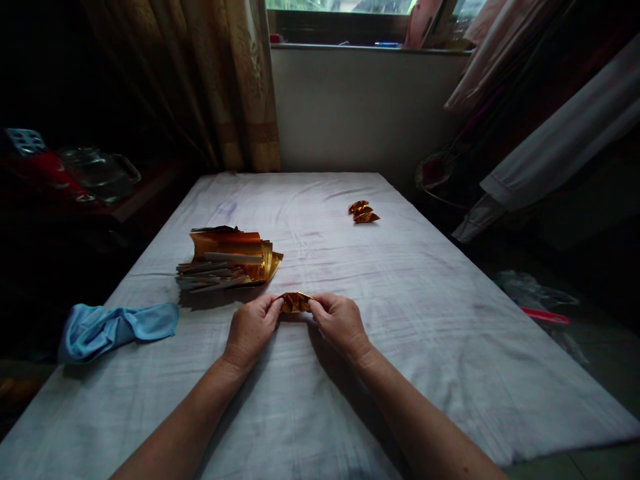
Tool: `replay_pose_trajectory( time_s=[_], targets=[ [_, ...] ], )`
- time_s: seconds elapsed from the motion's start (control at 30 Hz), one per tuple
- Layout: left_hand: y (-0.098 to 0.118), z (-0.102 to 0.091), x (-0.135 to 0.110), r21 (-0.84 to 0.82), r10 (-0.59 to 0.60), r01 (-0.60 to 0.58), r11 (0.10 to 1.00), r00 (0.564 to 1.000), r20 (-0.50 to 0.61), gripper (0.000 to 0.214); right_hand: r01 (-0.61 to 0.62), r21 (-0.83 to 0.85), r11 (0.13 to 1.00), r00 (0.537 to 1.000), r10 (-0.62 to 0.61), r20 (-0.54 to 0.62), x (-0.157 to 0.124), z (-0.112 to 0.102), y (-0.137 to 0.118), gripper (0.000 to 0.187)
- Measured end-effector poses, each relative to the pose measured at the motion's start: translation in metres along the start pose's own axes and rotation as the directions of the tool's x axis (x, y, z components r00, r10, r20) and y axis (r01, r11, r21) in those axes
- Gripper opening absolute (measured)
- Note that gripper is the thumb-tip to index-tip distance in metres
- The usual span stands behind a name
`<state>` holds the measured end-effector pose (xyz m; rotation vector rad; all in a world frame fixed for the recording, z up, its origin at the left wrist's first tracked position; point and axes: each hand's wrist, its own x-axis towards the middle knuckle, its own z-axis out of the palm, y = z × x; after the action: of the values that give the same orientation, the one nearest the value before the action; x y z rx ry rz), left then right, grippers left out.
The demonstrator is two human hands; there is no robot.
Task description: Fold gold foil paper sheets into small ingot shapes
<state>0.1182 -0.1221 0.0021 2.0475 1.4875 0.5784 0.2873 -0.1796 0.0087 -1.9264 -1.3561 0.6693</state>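
A small folded piece of gold foil paper is pinched at its two ends between my hands, just above a table covered by a white cloth. My left hand grips its left end with fingers closed. My right hand grips the right end the same way. A stack of gold foil sheets lies just beyond my left hand. A few finished folded gold pieces lie farther off, to the right of the middle.
A crumpled blue cloth lies at the table's left edge. A glass kettle and red item sit on a dark side surface at left. Curtains hang behind, with a window sill ahead and hanging clothes at right.
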Motion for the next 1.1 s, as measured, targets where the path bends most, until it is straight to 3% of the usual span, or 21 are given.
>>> replay_pose_trajectory(
  time_s=[0.67, 0.9, 1.1],
  targets=[
    [-0.004, 0.005, 0.002, 0.063, 0.078, -0.078, 0.995, 0.997, 0.006, 0.023, 0.006, 0.032, 0.999, 1.0, -0.006, 0.016, 0.005, 0.002, 0.013, 0.024],
    [-0.004, 0.0, 0.007, -0.085, 0.134, -0.129, 0.988, 0.989, 0.054, 0.035, 0.042, -0.224, 0.974, 0.999, -0.036, 0.032, 0.003, -0.012, 0.007, 0.028],
    [-0.012, -0.002, 0.014, -0.269, 0.044, 0.008, 0.963, 0.982, 0.186, 0.057, -0.005, -0.299, 0.954, 1.0, -0.004, -0.029, 0.013, -0.026, 0.015, 0.033]
  ],
)
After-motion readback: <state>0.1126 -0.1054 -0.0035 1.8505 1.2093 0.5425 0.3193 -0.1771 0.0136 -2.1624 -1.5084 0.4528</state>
